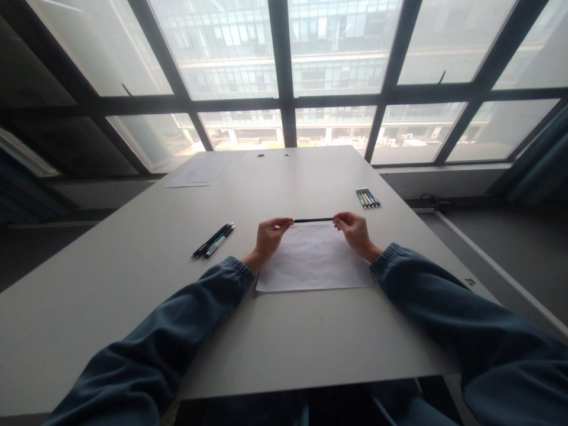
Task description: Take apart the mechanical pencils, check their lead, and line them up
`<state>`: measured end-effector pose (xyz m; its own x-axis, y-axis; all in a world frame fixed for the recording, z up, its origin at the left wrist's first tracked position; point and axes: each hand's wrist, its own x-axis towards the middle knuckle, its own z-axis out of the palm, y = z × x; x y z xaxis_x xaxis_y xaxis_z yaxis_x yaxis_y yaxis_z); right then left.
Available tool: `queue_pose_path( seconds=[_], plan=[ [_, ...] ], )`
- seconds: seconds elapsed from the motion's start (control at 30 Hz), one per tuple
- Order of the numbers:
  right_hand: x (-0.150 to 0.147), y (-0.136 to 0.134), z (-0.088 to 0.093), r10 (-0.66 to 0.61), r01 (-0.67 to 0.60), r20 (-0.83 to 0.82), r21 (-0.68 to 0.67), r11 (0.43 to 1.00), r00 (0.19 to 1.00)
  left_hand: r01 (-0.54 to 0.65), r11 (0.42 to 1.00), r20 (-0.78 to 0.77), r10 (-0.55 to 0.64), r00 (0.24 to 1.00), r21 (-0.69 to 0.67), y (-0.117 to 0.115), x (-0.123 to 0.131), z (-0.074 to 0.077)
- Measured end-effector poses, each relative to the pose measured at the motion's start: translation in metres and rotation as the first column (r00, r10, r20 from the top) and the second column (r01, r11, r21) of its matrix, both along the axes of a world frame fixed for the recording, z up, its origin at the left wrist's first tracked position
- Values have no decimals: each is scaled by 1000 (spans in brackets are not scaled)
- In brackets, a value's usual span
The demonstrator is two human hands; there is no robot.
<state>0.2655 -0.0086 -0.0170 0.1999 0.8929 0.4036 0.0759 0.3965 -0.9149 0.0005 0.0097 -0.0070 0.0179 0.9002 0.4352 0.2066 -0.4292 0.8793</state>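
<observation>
A dark, slim pen (pixel 313 220) is held level by its two ends, over the far edge of a white sheet of paper (pixel 317 260). My left hand (pixel 270 236) pinches its left end between thumb and fingers. The right end is pinched by my right hand (pixel 354 232). Left of the paper lies a small bunch of pens (pixel 213 241), black ones with a green one among them. To the right, farther back, several pens (pixel 368 198) lie side by side in a neat row.
The white table (pixel 284 331) reaches away toward large windows (pixel 332 47). More paper sheets (pixel 197 171) lie at its far left. Two small dark round spots (pixel 261 155) show near the far edge. A blue curtain (pixel 536 157) hangs at the right.
</observation>
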Motion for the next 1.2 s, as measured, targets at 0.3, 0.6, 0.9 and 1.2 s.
queue_pose_path(
  seconds=[0.3,0.6,0.9,1.2],
  plan=[
    [-1,-1,1,3,-3,-23,-8,1000,1000,13,1000,0,-13,1000,2,1,-1,-2],
    [0,-1,1,1,-1,1,-3,1000,1000,8,1000,-9,-8,1000,7,0,-1,0],
    [-1,-2,1,6,-6,-9,2,1000,1000,2,1000,-30,-2,1000,10,-2,-1,3],
    [-1,-1,2,2,-2,4,-3,1000,1000,-4,1000,-41,4,999,14,-3,0,3]
  ],
)
